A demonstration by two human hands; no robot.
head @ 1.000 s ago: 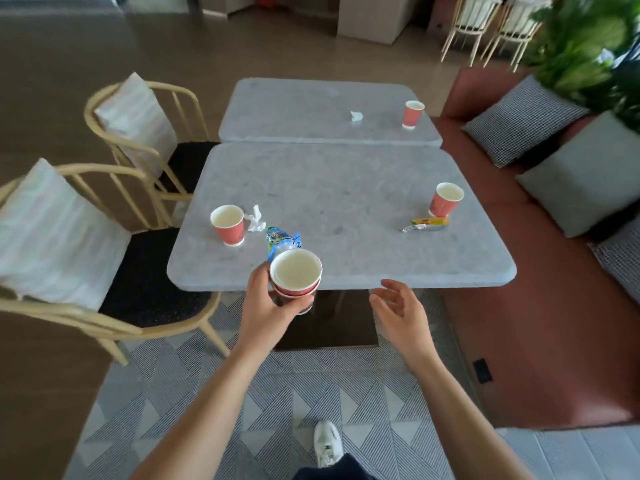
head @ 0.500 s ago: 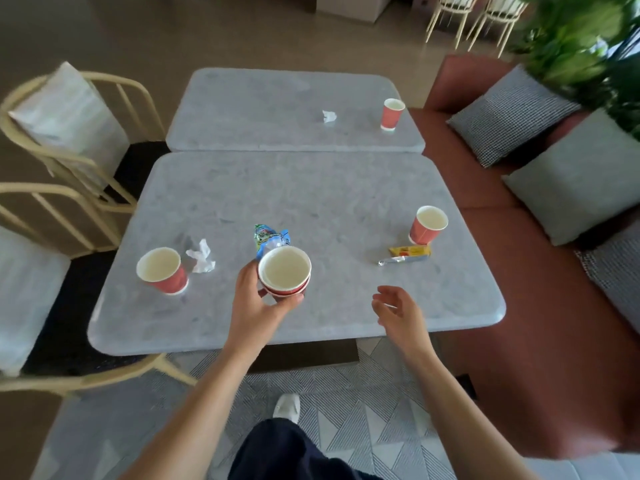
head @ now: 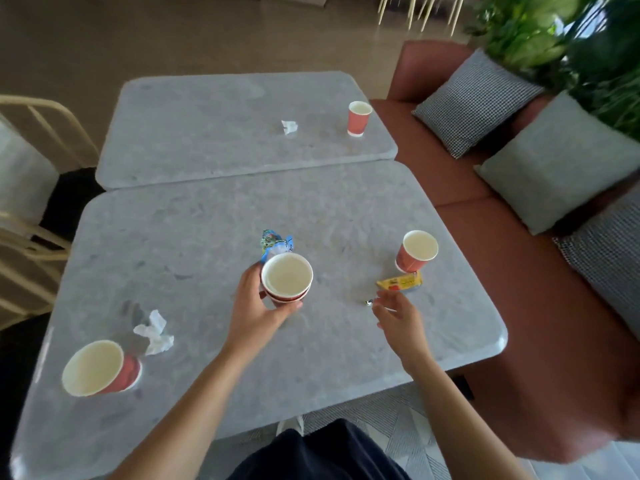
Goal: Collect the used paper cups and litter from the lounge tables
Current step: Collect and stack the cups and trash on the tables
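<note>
Left hand (head: 258,313) wraps the cup stack (head: 286,278), thumb on the near side, fingers curled round the far side; two red paper cups nested, pale inside, held upright above the near table (head: 207,220); a blue printed wrapper (head: 275,244) sticks up just beyond the cup stack, touching its rim; cannot tell whether my fingers pin it. Right hand (head: 401,318) hovers to the right of the cup stack, fingers loose and slightly spread, nothing in it; the fingertips lie close to the silver end (head: 369,301) of a yellow wrapper (head: 400,283), contact not clear. The yellow wrapper lies flat on the table right of the cup stack; touching or just beside its far end stands a single red cup (head: 417,251), upright. Left of the cup stack and nearer to me, a crumpled white tissue (head: 154,332); further left again, another red cup (head: 100,368) by the table's near left edge, looking tilted in the wide lens. Well beyond the cup stack, the far table (head: 207,133) butts against the near one; on it a small white tissue scrap (head: 289,127) and, right of the scrap, one more red cup (head: 359,118), upright. Right of the cup stack, past the table edge, a rust-red sofa (head: 519,271) with checked and grey cushions (head: 554,161).
</note>
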